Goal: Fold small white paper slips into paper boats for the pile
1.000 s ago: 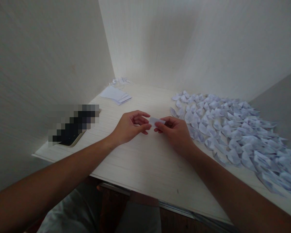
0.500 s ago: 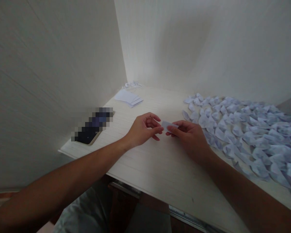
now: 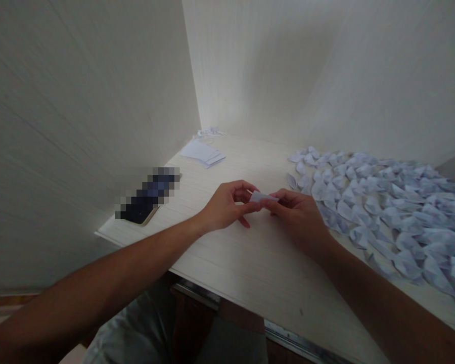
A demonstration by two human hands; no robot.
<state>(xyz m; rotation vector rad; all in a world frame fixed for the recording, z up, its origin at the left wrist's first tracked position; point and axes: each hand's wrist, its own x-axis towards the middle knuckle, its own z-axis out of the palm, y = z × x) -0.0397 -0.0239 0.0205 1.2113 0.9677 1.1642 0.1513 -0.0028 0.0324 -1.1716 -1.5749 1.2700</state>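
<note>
A small folded piece of white paper (image 3: 263, 196) is held between both hands, just above the pale table (image 3: 242, 273). My left hand (image 3: 231, 203) pinches its left end with thumb and fingers. On its right end, my right hand (image 3: 293, 210) grips with the thumb on the near side; the fingers behind are partly hidden. To the right of my right hand lie many folded white paper pieces (image 3: 367, 182), set close together in rows and overlapping.
A small stack of flat white paper sheets (image 3: 200, 152) lies at the back left. Behind it, small paper scraps (image 3: 211, 132) sit in the corner. A phone (image 3: 140, 210), partly pixelated, rests near the left edge. Walls (image 3: 250, 65) bound the table's left and back.
My left hand has moved slightly right and closed its fingers on the left end of the folded paper. My right hand has kept its grip. The view has shifted slightly.
</note>
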